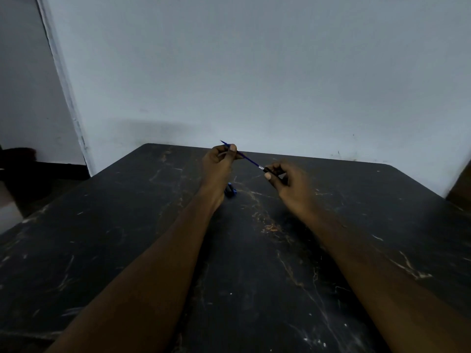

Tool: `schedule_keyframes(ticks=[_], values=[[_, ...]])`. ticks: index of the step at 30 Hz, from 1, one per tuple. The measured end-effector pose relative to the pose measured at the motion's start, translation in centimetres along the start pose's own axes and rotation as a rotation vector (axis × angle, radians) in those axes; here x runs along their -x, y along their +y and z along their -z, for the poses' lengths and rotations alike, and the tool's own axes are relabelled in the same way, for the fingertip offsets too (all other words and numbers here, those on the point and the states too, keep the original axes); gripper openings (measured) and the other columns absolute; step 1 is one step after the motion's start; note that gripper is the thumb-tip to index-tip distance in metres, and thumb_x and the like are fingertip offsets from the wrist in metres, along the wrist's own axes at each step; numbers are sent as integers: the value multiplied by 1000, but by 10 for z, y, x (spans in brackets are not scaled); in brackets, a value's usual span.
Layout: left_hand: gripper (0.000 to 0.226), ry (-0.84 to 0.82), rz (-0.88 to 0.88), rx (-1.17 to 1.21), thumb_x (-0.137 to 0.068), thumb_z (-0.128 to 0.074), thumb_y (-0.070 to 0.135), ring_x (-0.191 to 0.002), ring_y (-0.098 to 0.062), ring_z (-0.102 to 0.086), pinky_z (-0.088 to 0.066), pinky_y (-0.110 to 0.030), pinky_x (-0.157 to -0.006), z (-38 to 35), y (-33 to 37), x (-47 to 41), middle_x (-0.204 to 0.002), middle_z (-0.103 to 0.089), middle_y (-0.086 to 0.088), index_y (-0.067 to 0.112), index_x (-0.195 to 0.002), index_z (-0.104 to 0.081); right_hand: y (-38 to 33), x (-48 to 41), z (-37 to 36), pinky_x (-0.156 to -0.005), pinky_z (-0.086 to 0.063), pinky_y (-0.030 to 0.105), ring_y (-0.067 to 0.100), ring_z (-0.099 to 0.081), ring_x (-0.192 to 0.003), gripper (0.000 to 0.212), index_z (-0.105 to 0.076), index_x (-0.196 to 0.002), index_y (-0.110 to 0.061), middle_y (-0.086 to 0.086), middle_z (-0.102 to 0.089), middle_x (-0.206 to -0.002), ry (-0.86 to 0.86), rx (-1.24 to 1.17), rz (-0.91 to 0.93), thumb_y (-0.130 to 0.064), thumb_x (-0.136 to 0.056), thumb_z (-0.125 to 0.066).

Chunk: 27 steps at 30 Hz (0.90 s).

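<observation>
Black veined table (pixel 122 240), pale wall (pixel 254 72) — left hand (pixel 217 164) around blue refill (pixel 248 159), right hand (pixel 289 183) around black barrel (pixel 269 170)

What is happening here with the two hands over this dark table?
A person is handling pen parts above the dark table. The left hand pinches a thin blue refill, and the right hand holds a black pen part at its metal tip. A blue and black piece lies by the left wrist.
</observation>
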<state>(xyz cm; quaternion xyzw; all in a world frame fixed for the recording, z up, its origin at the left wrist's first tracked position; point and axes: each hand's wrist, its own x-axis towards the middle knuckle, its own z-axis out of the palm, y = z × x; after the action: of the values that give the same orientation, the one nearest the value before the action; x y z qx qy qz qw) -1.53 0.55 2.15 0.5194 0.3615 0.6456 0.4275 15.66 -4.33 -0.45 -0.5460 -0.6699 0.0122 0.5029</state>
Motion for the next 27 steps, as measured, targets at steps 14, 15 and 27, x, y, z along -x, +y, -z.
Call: schedule_keyframes(ticks=[14, 15, 27], values=[[28, -246, -28, -49, -96, -59, 25, -54, 9, -58, -42, -7, -50, -6, 1, 10, -85, -73, -3, 0, -96, -74, -6, 2, -2, -59, -36, 3, -15, -52, -75, 11, -64, -87, -17, -19, -56, -77, 75, -40, -9, -23, -85, -73], [30, -259, -35, -63, -96, -59, 24, -55, 9, -58, -42, -8, -52, -6, 0, 11, -89, -73, -6, -2, -99, -73, -6, 2, -3, -59, -36, 3, -14, -52, -75, 11, -63, -86, -20, -19, -56, -76, 79, -39, -6, -23, -84, -73], [28, -319, -60, -173, -97, -59, 25, -75, -3, -61, -44, -11, -65, -7, -8, 10, -93, -74, -13, 2, -96, -75, -3, 5, -9, -53, -33, 24, -4, -52, -61, 21, -56, -71, -35, -15, -54, -62, 97, -36, -27, -31, -87, -69]])
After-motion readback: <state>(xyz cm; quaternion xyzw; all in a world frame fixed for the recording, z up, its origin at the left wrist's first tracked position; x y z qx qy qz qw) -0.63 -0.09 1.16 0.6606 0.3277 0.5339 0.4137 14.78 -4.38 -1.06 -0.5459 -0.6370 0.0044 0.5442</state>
